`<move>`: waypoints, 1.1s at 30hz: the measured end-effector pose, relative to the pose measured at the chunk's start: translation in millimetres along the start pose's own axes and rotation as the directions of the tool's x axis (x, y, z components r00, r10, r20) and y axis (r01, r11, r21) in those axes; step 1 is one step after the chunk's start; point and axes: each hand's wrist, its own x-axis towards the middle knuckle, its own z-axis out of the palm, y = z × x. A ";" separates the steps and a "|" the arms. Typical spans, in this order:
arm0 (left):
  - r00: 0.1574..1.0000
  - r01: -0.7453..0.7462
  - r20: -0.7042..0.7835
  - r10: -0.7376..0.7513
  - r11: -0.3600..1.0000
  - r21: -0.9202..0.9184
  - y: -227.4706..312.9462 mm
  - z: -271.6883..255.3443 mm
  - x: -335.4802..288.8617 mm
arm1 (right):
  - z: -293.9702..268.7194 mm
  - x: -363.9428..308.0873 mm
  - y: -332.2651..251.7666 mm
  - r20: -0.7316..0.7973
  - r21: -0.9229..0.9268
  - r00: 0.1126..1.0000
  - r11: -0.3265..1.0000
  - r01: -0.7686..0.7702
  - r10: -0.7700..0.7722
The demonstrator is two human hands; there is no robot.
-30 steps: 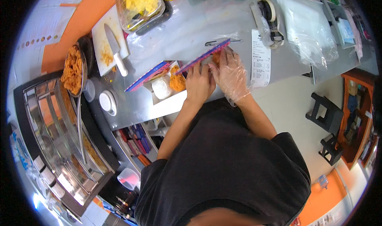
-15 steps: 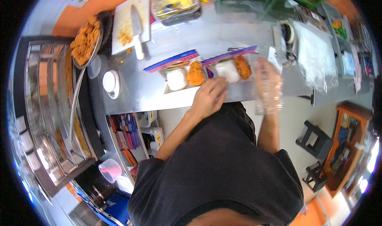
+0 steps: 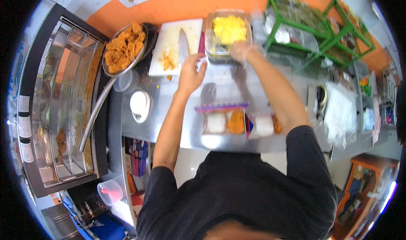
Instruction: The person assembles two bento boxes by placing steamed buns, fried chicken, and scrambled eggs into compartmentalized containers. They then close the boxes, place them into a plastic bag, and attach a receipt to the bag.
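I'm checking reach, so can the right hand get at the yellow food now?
Most likely yes: the gloved right hand is at the clear container's near edge, and no lid appears to cover the yellow food.

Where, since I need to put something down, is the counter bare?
The broadest bare patch of counter lies between the clear container and food boxes. Another, under the left forearm, separates the boxes from the white device. Crowded: the back, with cutting board and green rack.
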 end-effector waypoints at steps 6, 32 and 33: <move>0.986 0.105 0.122 -0.116 0.990 0.099 -74.0 56.3 31.8 | 13.4 36.4 -17.8 -0.030 0.182 0.970 0.955 -0.233 0.242; 0.992 0.100 0.073 -0.102 0.994 0.036 -106.0 109.7 53.6 | 25.1 31.4 -22.3 -0.339 -0.077 0.939 0.993 -0.094 0.062; 0.991 0.097 0.084 -0.101 0.994 0.049 -106.4 109.9 52.4 | 29.0 33.8 -24.4 -0.408 -0.098 0.896 0.968 -0.231 0.173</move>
